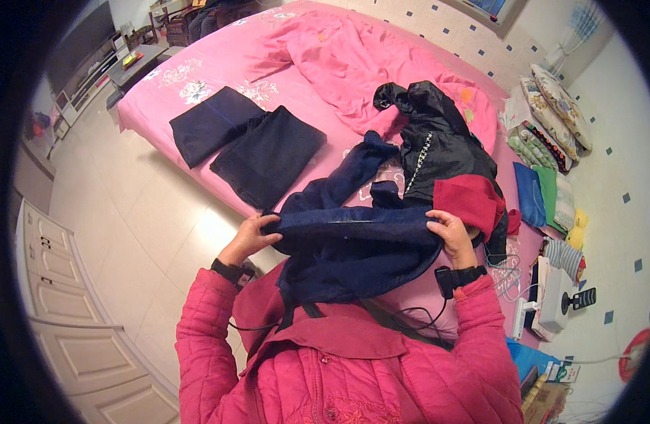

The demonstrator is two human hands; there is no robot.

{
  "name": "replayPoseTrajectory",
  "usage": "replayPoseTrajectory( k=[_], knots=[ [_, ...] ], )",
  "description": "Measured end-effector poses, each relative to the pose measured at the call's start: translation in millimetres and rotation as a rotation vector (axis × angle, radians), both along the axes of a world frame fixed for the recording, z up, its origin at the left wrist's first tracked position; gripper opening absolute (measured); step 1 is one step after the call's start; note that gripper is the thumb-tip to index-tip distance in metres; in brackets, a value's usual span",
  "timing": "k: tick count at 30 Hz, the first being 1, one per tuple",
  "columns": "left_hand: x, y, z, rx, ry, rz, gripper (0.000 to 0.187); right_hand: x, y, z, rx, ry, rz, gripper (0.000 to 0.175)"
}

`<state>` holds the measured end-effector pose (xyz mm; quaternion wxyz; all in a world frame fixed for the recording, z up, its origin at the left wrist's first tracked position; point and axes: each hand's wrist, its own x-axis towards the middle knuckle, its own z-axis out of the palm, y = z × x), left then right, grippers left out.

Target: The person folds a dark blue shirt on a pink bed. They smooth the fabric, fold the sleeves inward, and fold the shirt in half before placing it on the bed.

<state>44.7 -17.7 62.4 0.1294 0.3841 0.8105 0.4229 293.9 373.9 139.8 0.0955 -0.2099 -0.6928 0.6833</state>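
Note:
A dark navy garment point(351, 254), probably trousers, is stretched between my two hands by one straight edge. My left hand point(253, 238) pinches the left end of that edge between thumb and fingers. The right end is pinched in my right hand point(452, 233). One narrow leg or sleeve of the garment trails forward onto the pink bedsheet point(160, 100). Just beyond my right hand lies a red garment point(465, 204), beside a black jacket point(441, 153) with a pale zigzag trim. Two folded dark garments, one farther point(213, 124) and one nearer point(272, 156), lie at the bed's left edge.
A rumpled pink garment or cover point(346, 63) spreads over the far bed. Along the right wall stand stacked cushions point(560, 111), folded cloths, a yellow plush toy point(577, 229) and a white box point(555, 302). Wire hangers point(507, 270) lie near my right wrist. White cabinets point(65, 281) line the left.

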Motion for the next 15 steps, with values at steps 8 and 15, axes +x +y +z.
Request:
replayPoseTrajectory(
  k=[8, 15],
  knots=[
    [0, 4, -28, -0.096, 0.235, -0.036, 0.022, 8, -7, -9, 1.044, -0.101, 0.389, 0.020],
    [-44, 15, 85, 0.182, 0.428, 0.143, 0.009, -43, 4, 71, 0.968, 0.177, 0.015, 0.015]
  ],
)
